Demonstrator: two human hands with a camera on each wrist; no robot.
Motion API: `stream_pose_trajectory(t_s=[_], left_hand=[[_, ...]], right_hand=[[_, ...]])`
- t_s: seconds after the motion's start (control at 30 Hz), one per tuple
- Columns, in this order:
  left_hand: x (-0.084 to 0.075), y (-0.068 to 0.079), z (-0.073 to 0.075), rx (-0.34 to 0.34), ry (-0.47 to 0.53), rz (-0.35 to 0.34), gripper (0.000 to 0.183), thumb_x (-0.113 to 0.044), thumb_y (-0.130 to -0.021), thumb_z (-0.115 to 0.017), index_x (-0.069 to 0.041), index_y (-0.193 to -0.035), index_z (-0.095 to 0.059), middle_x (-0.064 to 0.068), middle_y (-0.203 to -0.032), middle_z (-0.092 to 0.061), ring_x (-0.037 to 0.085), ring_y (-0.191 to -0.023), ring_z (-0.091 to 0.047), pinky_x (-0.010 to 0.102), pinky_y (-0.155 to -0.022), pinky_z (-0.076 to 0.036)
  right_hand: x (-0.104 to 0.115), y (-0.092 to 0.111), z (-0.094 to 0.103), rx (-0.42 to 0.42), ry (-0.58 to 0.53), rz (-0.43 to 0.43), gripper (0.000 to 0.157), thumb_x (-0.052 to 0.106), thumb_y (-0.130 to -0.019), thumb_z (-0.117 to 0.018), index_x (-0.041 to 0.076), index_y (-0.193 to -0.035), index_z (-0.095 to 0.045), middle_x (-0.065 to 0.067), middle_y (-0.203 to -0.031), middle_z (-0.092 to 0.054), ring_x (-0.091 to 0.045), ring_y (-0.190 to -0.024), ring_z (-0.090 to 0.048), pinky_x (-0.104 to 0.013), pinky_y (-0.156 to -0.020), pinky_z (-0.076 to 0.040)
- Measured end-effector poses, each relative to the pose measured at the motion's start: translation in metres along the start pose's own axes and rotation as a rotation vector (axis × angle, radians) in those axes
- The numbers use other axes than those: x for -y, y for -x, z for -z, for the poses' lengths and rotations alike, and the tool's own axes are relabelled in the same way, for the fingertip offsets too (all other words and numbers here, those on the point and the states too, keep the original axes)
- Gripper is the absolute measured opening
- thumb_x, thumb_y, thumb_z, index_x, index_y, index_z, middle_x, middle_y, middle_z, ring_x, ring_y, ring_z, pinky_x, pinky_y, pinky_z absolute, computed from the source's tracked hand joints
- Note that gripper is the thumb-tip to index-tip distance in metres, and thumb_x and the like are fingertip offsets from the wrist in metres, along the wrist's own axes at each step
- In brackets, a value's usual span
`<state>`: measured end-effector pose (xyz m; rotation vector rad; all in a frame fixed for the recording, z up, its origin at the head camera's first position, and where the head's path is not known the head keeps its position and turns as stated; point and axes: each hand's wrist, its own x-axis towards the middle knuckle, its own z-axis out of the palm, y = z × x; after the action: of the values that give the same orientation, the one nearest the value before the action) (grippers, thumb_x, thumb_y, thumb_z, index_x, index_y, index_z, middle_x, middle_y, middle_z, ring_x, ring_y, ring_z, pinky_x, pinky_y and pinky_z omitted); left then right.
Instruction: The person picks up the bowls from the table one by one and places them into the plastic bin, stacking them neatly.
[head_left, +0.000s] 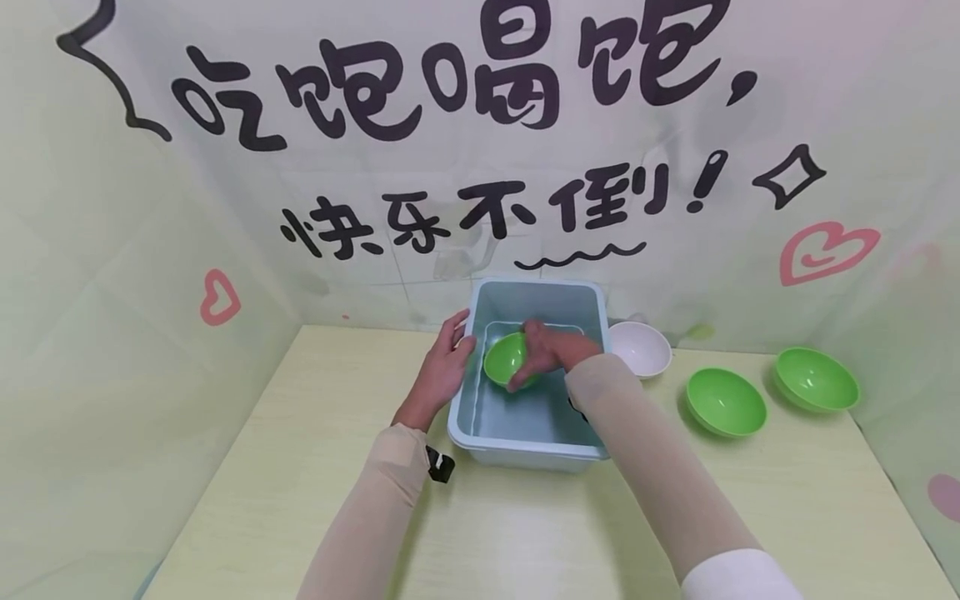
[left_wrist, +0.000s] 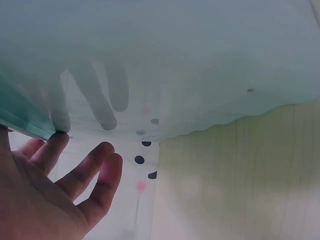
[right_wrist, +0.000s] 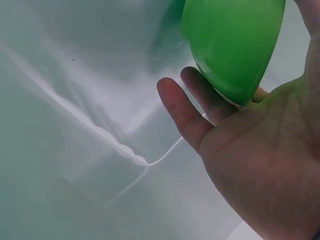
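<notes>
A light blue plastic basin (head_left: 525, 450) stands on the table against the back wall. My left hand (head_left: 442, 371) holds its left rim; in the left wrist view the thumb is hidden, one fingertip touches under the rim, and other fingers (left_wrist: 102, 182) spread apart beside the outer wall. Inside the basin, my right hand (head_left: 551, 346) grips a small green bowl (head_left: 502, 360) by its right side. The right wrist view shows that green bowl (right_wrist: 235, 45) tilted between thumb and fingers, over the basin's shiny inside.
A white bowl (head_left: 641, 350) sits right beside the basin on the right. Farther right on the pale wooden table (head_left: 300, 442) are two larger green bowls, a nearer one (head_left: 726, 402) and one by the side wall (head_left: 816, 380). A printed cloth (head_left: 435, 150) covers the back wall.
</notes>
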<state>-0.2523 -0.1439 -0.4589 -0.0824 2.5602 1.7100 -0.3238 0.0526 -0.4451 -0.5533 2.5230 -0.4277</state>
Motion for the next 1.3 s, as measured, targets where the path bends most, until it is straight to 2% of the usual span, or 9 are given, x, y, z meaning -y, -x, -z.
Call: stream_pose_trajectory(t_s=[0.2, 0.5, 0.73, 0.9, 1.1, 1.3], left_hand=[[-0.0003, -0.0012, -0.0014, 0.004, 0.008, -0.001, 0.053, -0.045, -0.107, -0.041, -0.038, -0.158, -0.030, 0.000, -0.162, -0.044, 0.030, -0.146, -0.047, 0.054, -0.114, -0.045], [-0.0017, -0.0017, -0.0015, -0.002, 0.001, -0.007, 0.052, -0.044, -0.107, -0.041, -0.038, -0.157, -0.032, 0.001, -0.161, -0.045, 0.029, -0.146, -0.047, 0.054, -0.116, -0.043], [-0.0017, 0.0002, 0.0006, -0.002, 0.017, 0.000, 0.053, -0.042, -0.106, -0.042, -0.037, -0.158, -0.031, 0.003, -0.162, -0.043, 0.030, -0.145, -0.048, 0.054, -0.114, -0.045], [0.0000, 0.0009, 0.0029, -0.002, 0.023, -0.001, 0.053, -0.042, -0.106, -0.041, -0.036, -0.158, -0.030, 0.004, -0.163, -0.042, 0.030, -0.147, -0.045, 0.055, -0.116, -0.043], [0.0009, 0.0006, 0.0027, 0.012, 0.034, -0.014, 0.053, -0.041, -0.107, -0.041, -0.035, -0.158, -0.030, 0.007, -0.163, -0.042, 0.030, -0.147, -0.045, 0.056, -0.116, -0.043], [0.0004, -0.0008, 0.0008, 0.011, 0.029, -0.002, 0.053, -0.043, -0.107, -0.041, -0.037, -0.158, -0.030, 0.003, -0.162, -0.043, 0.031, -0.146, -0.046, 0.056, -0.115, -0.043]], right_hand=[[0.0000, 0.0031, 0.0006, 0.018, 0.020, -0.055, 0.113, 0.053, -0.072, -0.086, 0.008, -0.156, -0.025, -0.015, -0.145, -0.046, -0.031, -0.129, -0.051, -0.051, -0.115, -0.043], [0.0017, 0.0070, 0.0039, 0.011, 0.053, -0.126, 0.117, 0.056, -0.073, -0.085, 0.009, -0.158, -0.020, -0.017, -0.151, -0.045, -0.036, -0.134, -0.052, -0.055, -0.116, -0.041], [0.0050, 0.0080, 0.0041, 0.032, 0.088, -0.118, 0.117, 0.054, -0.075, -0.086, 0.006, -0.158, -0.019, -0.017, -0.157, -0.037, -0.038, -0.140, -0.048, -0.058, -0.116, -0.041], [0.0067, 0.0079, 0.0033, 0.041, 0.078, -0.128, 0.117, 0.052, -0.076, -0.085, 0.008, -0.160, -0.017, -0.015, -0.161, -0.030, -0.041, -0.141, -0.046, -0.061, -0.115, -0.040], [0.0061, 0.0067, 0.0015, 0.039, 0.090, -0.112, 0.114, 0.053, -0.078, -0.084, 0.007, -0.160, -0.019, -0.017, -0.159, -0.032, -0.038, -0.141, -0.046, -0.059, -0.117, -0.040], [0.0041, 0.0074, 0.0028, 0.043, 0.082, -0.112, 0.116, 0.054, -0.077, -0.084, 0.007, -0.160, -0.018, -0.018, -0.161, -0.030, -0.039, -0.144, -0.043, -0.060, -0.117, -0.038]])
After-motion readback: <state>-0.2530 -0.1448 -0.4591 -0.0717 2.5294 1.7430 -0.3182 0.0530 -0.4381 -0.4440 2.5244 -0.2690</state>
